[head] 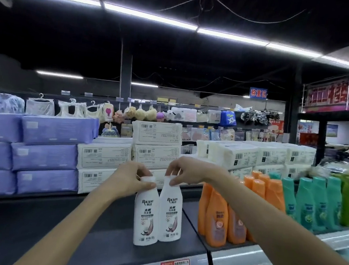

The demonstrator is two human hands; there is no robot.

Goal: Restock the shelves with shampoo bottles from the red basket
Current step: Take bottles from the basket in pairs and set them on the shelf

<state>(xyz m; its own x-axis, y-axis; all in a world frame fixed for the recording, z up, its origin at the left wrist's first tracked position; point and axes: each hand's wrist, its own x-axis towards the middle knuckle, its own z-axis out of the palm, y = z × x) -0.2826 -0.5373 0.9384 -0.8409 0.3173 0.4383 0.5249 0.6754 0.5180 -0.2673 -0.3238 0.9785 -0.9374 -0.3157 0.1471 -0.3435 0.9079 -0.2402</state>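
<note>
1. Hands: the left hand [130, 179] curls round the cap and neck of the left white bottle [146, 216]. The right hand [185, 168] pinches the cap of the right white bottle [170, 215].
2. Bottles: both stand upright on the dark shelf [57, 227], near its front edge, with sides touching, long axes vertical and labels toward me.
3. Key relation: each hand sits directly above its own bottle, so I judge the coming move to be a release straight upward, with neither arm crossing.
4. Neighbours: orange bottles [217, 219] stand just past the shelf's right edge; I would lift the right hand clear of them.
5. Source: the red basket is not in view.
</note>
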